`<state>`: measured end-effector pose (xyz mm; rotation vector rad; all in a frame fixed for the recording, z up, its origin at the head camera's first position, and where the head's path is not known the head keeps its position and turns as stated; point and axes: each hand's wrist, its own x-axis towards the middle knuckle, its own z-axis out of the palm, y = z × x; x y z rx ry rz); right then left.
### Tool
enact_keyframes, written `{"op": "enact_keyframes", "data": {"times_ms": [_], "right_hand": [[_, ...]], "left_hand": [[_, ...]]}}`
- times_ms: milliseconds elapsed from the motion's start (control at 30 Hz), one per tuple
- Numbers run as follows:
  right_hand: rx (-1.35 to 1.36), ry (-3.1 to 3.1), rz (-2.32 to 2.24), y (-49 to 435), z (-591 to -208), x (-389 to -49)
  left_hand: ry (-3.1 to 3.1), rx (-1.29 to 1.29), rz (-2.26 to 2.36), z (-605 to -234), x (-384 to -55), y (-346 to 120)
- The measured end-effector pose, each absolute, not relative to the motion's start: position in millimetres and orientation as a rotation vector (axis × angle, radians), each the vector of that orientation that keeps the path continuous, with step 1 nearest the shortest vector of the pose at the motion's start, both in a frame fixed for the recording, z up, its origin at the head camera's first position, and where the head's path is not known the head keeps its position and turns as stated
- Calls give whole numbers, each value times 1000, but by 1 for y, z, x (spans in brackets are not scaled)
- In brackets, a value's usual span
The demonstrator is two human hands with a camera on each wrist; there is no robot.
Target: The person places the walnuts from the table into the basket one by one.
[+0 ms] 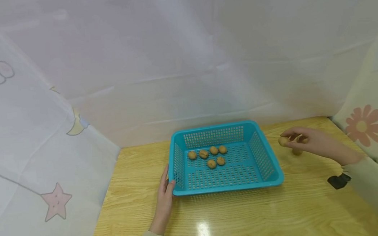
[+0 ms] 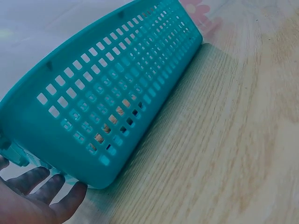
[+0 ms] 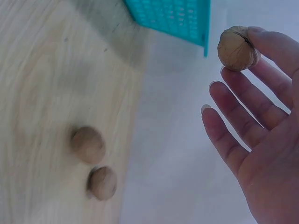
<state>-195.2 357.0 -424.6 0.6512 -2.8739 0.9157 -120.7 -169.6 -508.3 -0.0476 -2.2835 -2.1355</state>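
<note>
Several walnuts (image 1: 203, 154) lie in the left half of a blue perforated plastic basket (image 1: 227, 188) on the table. My left hand (image 1: 164, 197) rests against the basket's left end, its thumb by the rim and its fingers along the outside. In the left wrist view the relaxed fingers (image 2: 70, 200) touch the basket's lower corner. To the right of the basket my right hand (image 1: 314, 143) pinches a walnut (image 3: 236, 49) between thumb and fingertips, above the table. Two more walnuts (image 3: 88, 144) lie on the wood below that hand, partly hidden by it in the head view.
The basket stands near the back edge of the light wooden table (image 1: 135, 193). A pale cloth (image 1: 190, 78) hangs behind it and at both sides, printed with a star (image 1: 56, 202) and a flower (image 1: 366, 125).
</note>
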Motion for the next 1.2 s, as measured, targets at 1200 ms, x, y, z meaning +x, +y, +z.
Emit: {"op": "enact_keyframes", "data": {"times_ms": [1200], "right_hand": [[1315, -2889, 1099, 169, -418, -268]], "left_hand": [[-2279, -48, -2125, -509, -120, -169]]}}
